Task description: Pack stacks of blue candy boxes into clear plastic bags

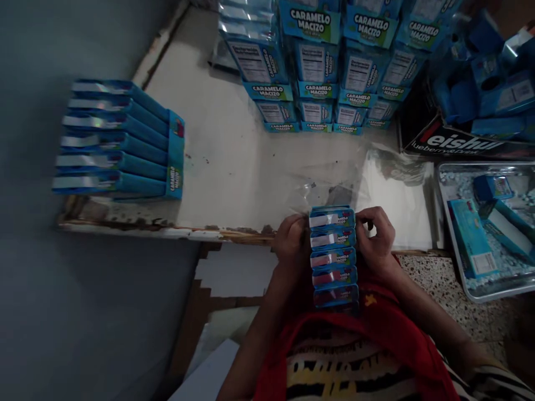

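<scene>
A row of several small blue candy boxes labelled "Caramelo Macizo" stands on edge between my hands, just off the table's front edge, against my red apron. My left hand presses the row from the left with fingers curled. My right hand clamps its right side, fingers wrapped round the top box. A sheet of clear plastic wrap lies on the white table just beyond the row.
A wrapped pack of blue boxes lies at the table's left edge. Stacked packs of the same boxes fill the back. A dark carton holds more boxes at right. A metal tray with loose boxes sits right.
</scene>
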The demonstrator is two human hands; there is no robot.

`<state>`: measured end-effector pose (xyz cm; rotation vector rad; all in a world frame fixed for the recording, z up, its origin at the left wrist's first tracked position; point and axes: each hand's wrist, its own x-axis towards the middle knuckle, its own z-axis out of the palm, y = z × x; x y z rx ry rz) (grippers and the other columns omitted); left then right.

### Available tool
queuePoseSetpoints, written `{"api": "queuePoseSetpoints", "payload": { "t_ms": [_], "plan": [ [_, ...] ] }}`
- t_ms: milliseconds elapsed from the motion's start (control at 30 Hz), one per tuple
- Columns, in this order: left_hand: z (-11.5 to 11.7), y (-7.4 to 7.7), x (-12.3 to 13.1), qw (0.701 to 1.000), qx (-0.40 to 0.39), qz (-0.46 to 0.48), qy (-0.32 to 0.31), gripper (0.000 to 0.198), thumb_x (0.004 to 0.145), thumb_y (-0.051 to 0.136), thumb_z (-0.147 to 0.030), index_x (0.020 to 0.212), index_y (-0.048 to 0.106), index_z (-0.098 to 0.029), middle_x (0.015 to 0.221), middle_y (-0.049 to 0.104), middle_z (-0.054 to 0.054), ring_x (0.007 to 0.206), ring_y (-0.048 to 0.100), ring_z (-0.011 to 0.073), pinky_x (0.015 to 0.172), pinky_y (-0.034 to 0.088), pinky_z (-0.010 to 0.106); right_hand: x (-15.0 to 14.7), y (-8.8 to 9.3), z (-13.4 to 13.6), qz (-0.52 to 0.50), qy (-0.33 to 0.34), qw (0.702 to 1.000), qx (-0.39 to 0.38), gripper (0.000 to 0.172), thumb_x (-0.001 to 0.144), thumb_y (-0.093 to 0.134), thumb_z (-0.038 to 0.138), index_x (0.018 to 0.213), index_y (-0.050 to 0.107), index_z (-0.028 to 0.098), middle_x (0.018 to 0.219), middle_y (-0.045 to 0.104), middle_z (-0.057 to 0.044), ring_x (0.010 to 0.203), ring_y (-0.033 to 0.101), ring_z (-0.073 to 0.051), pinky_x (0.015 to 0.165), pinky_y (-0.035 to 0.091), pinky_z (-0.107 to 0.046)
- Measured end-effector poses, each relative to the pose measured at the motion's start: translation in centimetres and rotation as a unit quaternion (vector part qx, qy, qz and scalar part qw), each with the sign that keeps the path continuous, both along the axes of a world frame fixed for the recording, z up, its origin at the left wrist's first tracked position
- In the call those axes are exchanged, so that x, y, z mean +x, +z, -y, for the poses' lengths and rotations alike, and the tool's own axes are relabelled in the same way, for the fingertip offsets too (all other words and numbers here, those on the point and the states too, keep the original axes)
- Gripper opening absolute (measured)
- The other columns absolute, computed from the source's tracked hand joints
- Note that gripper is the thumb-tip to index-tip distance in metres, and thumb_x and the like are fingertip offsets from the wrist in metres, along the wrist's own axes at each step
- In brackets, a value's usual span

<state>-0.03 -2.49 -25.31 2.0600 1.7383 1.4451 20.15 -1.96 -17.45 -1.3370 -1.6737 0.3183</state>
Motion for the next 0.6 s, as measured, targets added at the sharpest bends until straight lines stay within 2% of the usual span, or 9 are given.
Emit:
{"api": "queuePoseSetpoints", "payload": {
  "t_ms": [133, 267, 333, 367, 467, 500, 533, 567, 600],
  "plan": [
    [1.0, 0.6, -0.7, 0.997, -0.075, 0.008, -0.004, 0.026, 0.105, 0.052, -0.036, 0.105, 0.071, -0.019, 0.099, 0.078, 0.007, 0.087, 0.072, 0.0182, 0.077, 0.053, 0.027, 0.9, 0.1, 0.5, 0.057, 0.027, 0.995, 0.071, 0.019, 0.091, 0.063, 0.005, 0.093, 0.063, 0.024, 0.083, 0.073, 0.0, 0.075, 0.067, -0.016, 0.067, 0.055, -0.03],
    [2.3, 1.2, -1.1, 0.998, -0.058, 0.002, -0.034, 0.024, 0.106, 0.054, -0.033, 0.096, 0.071, -0.02, 0.089, 0.078, 0.004, 0.075, 0.07, 0.0142, 0.069, 0.05, 0.023, 2.4, 0.3, 1.7, 0.134, 0.137, 0.978, 0.079, 0.018, 0.094, 0.068, 0.006, 0.099, 0.066, 0.024, 0.092, 0.076, -0.004, 0.078, 0.068, -0.018, 0.07, 0.058, -0.032],
    [2.3, 1.4, -1.0, 0.999, -0.044, 0.013, -0.018, 0.022, 0.104, 0.058, -0.031, 0.088, 0.069, -0.02, 0.081, 0.076, 0.002, 0.067, 0.068, 0.0126, 0.065, 0.048, 0.022, 3.6, 1.3, 1.4, 0.128, 0.193, 0.972, 0.028, 0.014, 0.096, 0.067, 0.008, 0.097, 0.068, 0.023, 0.092, 0.076, -0.005, 0.079, 0.068, -0.018, 0.069, 0.057, -0.033],
    [2.2, 1.5, -0.9, 0.999, -0.035, 0.018, -0.017, 0.022, 0.103, 0.059, -0.029, 0.084, 0.068, -0.02, 0.078, 0.075, 0.001, 0.065, 0.067, 0.012, 0.064, 0.047, 0.022, 4.3, 2.2, 0.8, 0.109, 0.235, 0.966, -0.023, 0.012, 0.097, 0.067, 0.011, 0.095, 0.069, 0.023, 0.093, 0.075, -0.005, 0.08, 0.068, -0.018, 0.069, 0.057, -0.032],
    [1.4, 1.9, -0.9, 0.997, -0.003, -0.001, -0.074, 0.022, 0.102, 0.058, -0.021, 0.084, 0.07, -0.019, 0.083, 0.077, 0.003, 0.07, 0.071, 0.0119, 0.066, 0.05, 0.021, 6.5, 5.3, -3.4, 0.013, 0.351, 0.918, -0.184, 0.007, 0.096, 0.076, 0.027, 0.09, 0.073, 0.024, 0.089, 0.074, -0.003, 0.084, 0.07, -0.018, 0.073, 0.057, -0.031],
    [1.2, 2.0, -1.0, 0.995, 0.006, -0.018, -0.096, 0.022, 0.102, 0.056, -0.019, 0.087, 0.072, -0.018, 0.089, 0.079, 0.004, 0.075, 0.073, 0.0123, 0.067, 0.051, 0.021, 6.9, 6.2, -5.4, -0.022, 0.33, 0.926, -0.185, 0.014, 0.096, 0.077, 0.035, 0.087, 0.074, 0.024, 0.084, 0.073, -0.001, 0.081, 0.069, -0.018, 0.073, 0.056, -0.031],
    [1.0, 2.0, -1.2, 0.993, 0.017, -0.036, -0.111, 0.02, 0.102, 0.056, -0.018, 0.091, 0.073, -0.018, 0.093, 0.08, 0.006, 0.078, 0.074, 0.0128, 0.068, 0.052, 0.021, 6.9, 6.9, -7.6, -0.031, 0.276, 0.944, -0.18, 0.023, 0.1, 0.072, 0.043, 0.087, 0.073, 0.024, 0.083, 0.072, -0.002, 0.079, 0.067, -0.018, 0.073, 0.054, -0.031],
    [0.8, 2.1, -1.4, 0.991, 0.031, -0.055, -0.118, 0.019, 0.102, 0.057, -0.018, 0.095, 0.075, -0.018, 0.097, 0.08, 0.007, 0.079, 0.075, 0.0133, 0.067, 0.052, 0.021, 6.7, 7.1, -9.8, -0.009, 0.201, 0.963, -0.178, 0.031, 0.104, 0.064, 0.049, 0.09, 0.073, 0.022, 0.085, 0.072, -0.003, 0.08, 0.066, -0.018, 0.074, 0.052, -0.031],
    [0.7, 2.0, -1.7, 0.989, 0.046, -0.073, -0.12, 0.017, 0.101, 0.058, -0.017, 0.097, 0.075, -0.018, 0.099, 0.08, 0.008, 0.08, 0.075, 0.0139, 0.067, 0.052, 0.021, 6.1, 7.0, -12.1, 0.037, 0.154, 0.968, -0.193, 0.04, 0.107, 0.057, 0.055, 0.093, 0.073, 0.021, 0.088, 0.072, -0.004, 0.081, 0.066, -0.019, 0.075, 0.05, -0.031]
  ]
}}
